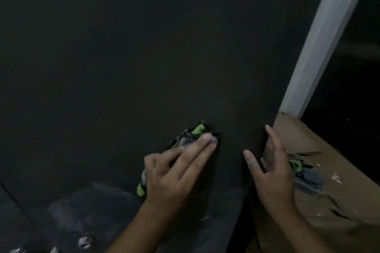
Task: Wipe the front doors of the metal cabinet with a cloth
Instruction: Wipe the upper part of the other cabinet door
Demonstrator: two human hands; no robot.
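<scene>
You have no word, number, brand or sign here that can be read. The bright green shapes on the cloth point(197, 130) under the fingertips point(206, 136) of your left hand point(174, 172) may be print, but they are too crumpled and blurred to make out. The same holds for the green mark on the crumpled fabric point(297, 167) just beside the fingers point(273, 141) of your right hand point(275, 172).
</scene>
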